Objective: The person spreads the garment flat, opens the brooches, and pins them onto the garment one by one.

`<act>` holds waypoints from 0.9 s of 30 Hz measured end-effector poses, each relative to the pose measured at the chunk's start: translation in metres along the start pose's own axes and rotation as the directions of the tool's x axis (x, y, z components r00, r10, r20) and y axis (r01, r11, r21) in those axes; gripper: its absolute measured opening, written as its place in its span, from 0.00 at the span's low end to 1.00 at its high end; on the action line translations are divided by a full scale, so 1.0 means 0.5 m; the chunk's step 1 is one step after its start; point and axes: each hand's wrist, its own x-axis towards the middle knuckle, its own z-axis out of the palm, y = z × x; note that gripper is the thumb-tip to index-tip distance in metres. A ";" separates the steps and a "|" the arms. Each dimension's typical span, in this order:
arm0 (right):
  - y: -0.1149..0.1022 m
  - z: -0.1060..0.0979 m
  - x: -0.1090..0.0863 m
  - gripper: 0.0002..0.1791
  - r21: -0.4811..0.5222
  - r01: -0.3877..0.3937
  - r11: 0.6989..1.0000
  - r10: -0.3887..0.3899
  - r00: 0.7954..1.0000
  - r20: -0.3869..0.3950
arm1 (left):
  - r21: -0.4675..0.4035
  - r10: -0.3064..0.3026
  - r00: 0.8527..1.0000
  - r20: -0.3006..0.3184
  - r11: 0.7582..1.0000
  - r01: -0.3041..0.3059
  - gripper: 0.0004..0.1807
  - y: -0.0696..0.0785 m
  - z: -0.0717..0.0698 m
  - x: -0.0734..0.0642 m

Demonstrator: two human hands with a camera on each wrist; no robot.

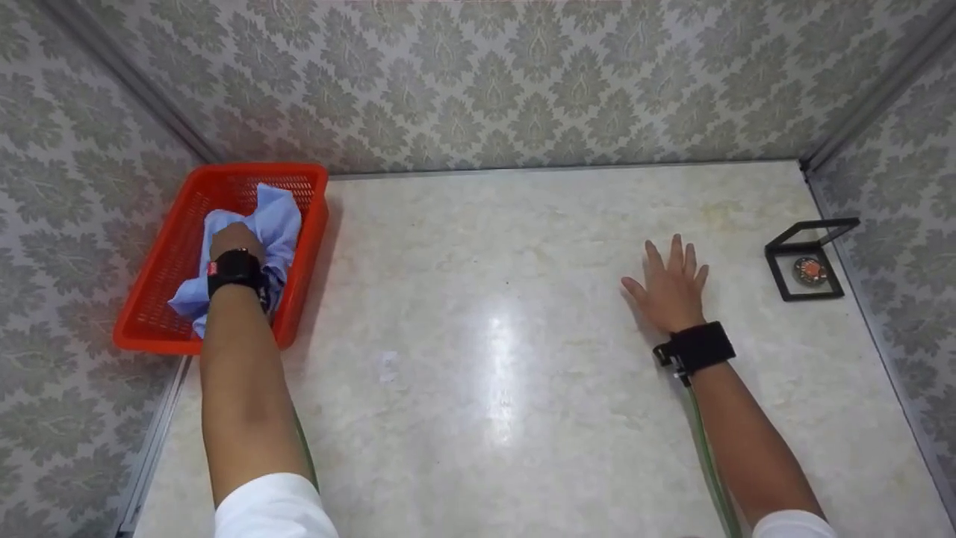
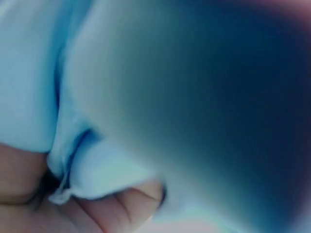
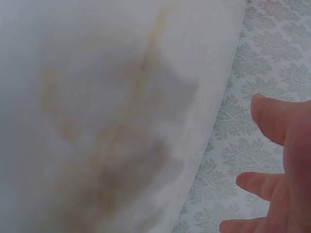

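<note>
- Red basket (image 1: 157, 347): far left, around and below the left fingers. Its walls likely keep the loose fabric bunched in one place.
- Light blue cloth (image 1: 278, 217): inside the basket, under the left fingers and spread out past them on both sides, crumpled, one fold standing up against the far wall. Soft stuff, so probably gathered in folds to give a firmer hold.
- Left hand (image 1: 237, 237): down in the basket, fingers (image 2: 141, 199) curled, gripping the cloth; the left wrist view shows fabric tucked between them. Much of that view is blurred, so exact finger contact is unclear.
- Left arm (image 1: 243, 388): stretched forward, passing over the basket's near rim, back of the hand up. The reach seems to suit the low walls.
- Table (image 1: 463, 254): pale top, spans the wide gap between both sets of fingers.
- Right hand (image 1: 667, 288): palm down, fingers straight and spread, thumb out toward the left, nothing held. Perhaps just parked; cannot tell if it touches the table.
- Black case (image 1: 814, 297): right of the right fingers, well apart, raised half angled up, probably steadied by its flat base.
- Round disc (image 1: 810, 271): sits within the base.
</note>
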 end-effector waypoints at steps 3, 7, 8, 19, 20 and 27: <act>0.000 0.002 0.002 0.43 -0.004 0.005 1.000 -0.005 1.000 -0.001 | -0.100 -0.048 0.996 -0.069 0.994 0.041 0.23 0.029 -0.024 -0.021; 0.002 0.005 0.003 0.43 0.010 0.012 1.000 -0.012 1.000 -0.011 | -0.225 -0.112 0.977 -0.183 0.972 0.069 0.26 0.073 -0.065 -0.045; 0.002 0.005 0.002 0.43 0.015 0.012 1.000 -0.012 1.000 -0.011 | -0.243 -0.118 0.971 -0.206 0.968 0.066 0.25 0.081 -0.074 -0.047; 0.007 0.005 -0.001 0.43 0.003 0.010 1.000 -0.010 1.000 -0.009 | -0.328 -0.102 0.864 -0.494 0.942 -0.076 0.21 0.163 -0.138 -0.076; 0.008 0.005 -0.001 0.43 0.001 0.011 1.000 -0.011 1.000 -0.011 | -0.323 -0.089 0.853 -0.513 0.941 -0.096 0.20 0.176 -0.143 -0.083; 0.009 0.006 0.000 0.43 0.004 0.006 1.000 -0.006 1.000 0.003 | -0.291 0.038 0.844 -0.534 0.930 -0.226 0.21 0.281 -0.156 -0.132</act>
